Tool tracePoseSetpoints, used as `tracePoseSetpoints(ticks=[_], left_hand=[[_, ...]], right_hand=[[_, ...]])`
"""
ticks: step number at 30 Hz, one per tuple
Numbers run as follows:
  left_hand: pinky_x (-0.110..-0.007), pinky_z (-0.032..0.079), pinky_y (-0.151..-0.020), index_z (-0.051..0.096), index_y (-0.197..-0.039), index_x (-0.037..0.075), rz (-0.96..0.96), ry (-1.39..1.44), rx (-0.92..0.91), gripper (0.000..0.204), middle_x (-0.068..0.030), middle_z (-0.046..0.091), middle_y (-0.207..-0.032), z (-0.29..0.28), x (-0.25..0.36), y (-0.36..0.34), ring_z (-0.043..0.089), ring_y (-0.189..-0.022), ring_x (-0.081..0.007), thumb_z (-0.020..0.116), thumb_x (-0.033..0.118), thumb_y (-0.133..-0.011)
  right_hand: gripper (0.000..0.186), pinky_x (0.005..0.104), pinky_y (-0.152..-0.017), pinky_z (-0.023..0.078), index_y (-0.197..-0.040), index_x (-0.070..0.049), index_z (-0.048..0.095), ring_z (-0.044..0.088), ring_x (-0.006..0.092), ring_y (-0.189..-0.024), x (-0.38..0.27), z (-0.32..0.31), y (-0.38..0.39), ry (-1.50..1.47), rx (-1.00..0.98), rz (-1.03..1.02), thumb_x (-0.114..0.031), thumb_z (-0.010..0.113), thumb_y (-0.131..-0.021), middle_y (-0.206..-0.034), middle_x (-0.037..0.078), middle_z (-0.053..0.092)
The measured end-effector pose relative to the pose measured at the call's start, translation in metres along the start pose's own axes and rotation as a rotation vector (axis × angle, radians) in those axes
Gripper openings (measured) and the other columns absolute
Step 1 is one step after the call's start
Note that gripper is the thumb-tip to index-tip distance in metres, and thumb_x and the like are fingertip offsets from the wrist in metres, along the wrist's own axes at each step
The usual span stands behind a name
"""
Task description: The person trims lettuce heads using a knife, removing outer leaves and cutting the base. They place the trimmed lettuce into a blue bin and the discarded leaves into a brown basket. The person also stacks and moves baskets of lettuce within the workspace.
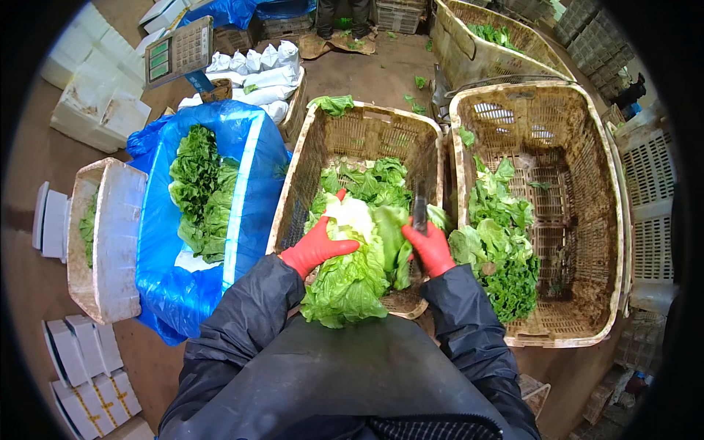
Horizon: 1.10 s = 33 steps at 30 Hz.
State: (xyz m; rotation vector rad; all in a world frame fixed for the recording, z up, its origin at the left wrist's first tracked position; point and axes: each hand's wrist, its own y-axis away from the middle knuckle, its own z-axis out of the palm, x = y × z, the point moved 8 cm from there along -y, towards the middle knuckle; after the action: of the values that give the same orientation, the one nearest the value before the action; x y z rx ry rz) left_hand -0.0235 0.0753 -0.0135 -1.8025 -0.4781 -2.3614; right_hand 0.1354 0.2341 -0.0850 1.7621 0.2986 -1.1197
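Red gloves cover both of my hands. My left hand (317, 249) is spread around a head of lettuce (348, 275), thumb across it and its pale base facing away from me. Just right of the lettuce, my right hand (431, 249) is closed on a knife (419, 211), whose dark blade points up and away. Loose leaves (392, 231) hang between the lettuce and my right hand. Beneath both hands is the middle crate (302, 158), a dirty plastic one with more lettuce leaves (378, 176) inside. The knife's handle is mostly hidden by my fingers.
On the right, a larger brown-stained crate (612, 242) holds lettuce (499, 242) along its left side. To the left stands a box lined with blue plastic (165, 242), with lettuce heads (198, 191) inside. A scale display (180, 53) rises behind it. Another person's legs (343, 18) show at the back.
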Motion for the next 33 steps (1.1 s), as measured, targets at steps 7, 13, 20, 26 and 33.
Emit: tracePoseSetpoints(ticks=[7, 13, 20, 26, 33], left_hand=[[-0.033, 0.035, -0.1, 0.005, -0.146, 0.009, 0.022, -0.55, 0.042, 0.11, -0.016, 0.046, -0.128, 0.014, 0.023, 0.007, 0.045, -0.121, -0.0252, 0.079, 0.022, -0.066], [-0.035, 0.035, -0.1, 0.021, -0.141, 0.005, 0.069, -0.185, 0.221, 0.089, -0.0128, 0.045, -0.128, -0.02, 0.007, 0.007, 0.041, -0.121, -0.0213, 0.075, 0.019, -0.071], [-0.029, 0.042, -0.089, 0.051, -0.12, 0.001, -0.18, -0.172, -0.169, 0.042, -0.0054, 0.058, -0.11, -0.01, 0.016, -0.019, 0.052, -0.103, -0.0136, 0.063, 0.017, -0.083], [-0.04, 0.044, -0.09, 0.04, -0.132, 0.007, -0.144, -1.377, 0.286, 0.07, -0.0192, 0.05, -0.125, -0.113, 0.0, -0.021, 0.051, -0.111, -0.0335, 0.07, 0.028, -0.072], [-0.038, 0.039, -0.099, 0.051, -0.126, 0.014, 0.698, -0.993, -0.236, 0.05, -0.0128, 0.049, -0.129, 0.064, 0.101, -0.011, 0.047, -0.119, -0.0299, 0.061, 0.004, -0.079]], right_hand=[[0.056, 0.0311, -0.09, 0.045, -0.129, -0.012, 0.047, 0.053, 0.0219, -0.114, -0.121, 0.063, 0.068, 0.467, 0.136, -0.868, -0.021, 0.069, -0.079, -0.129, 0.013, 0.051], [0.054, 0.0238, -0.058, 0.048, -0.131, -0.01, 0.045, 0.058, 0.0158, -0.099, -0.064, 0.019, 0.013, -0.13, 0.048, -0.296, -0.028, 0.064, -0.083, -0.13, 0.008, 0.05], [0.071, 0.0224, -0.057, 0.046, -0.136, -0.005, 0.036, 0.056, 0.0189, -0.106, -0.013, 0.115, 0.048, -0.664, -0.756, -0.123, -0.045, 0.061, -0.083, -0.125, 0.007, 0.052], [0.071, 0.0232, -0.061, 0.045, -0.136, -0.005, 0.036, 0.055, 0.0187, -0.107, -0.015, 0.099, 0.043, -0.827, -0.672, -0.134, -0.042, 0.062, -0.082, -0.125, 0.007, 0.051], [0.071, 0.0243, -0.065, 0.044, -0.137, -0.004, 0.034, 0.054, 0.0184, -0.108, -0.046, 0.079, 0.049, -0.606, -0.707, -0.215, -0.039, 0.064, -0.081, -0.125, 0.007, 0.051]])
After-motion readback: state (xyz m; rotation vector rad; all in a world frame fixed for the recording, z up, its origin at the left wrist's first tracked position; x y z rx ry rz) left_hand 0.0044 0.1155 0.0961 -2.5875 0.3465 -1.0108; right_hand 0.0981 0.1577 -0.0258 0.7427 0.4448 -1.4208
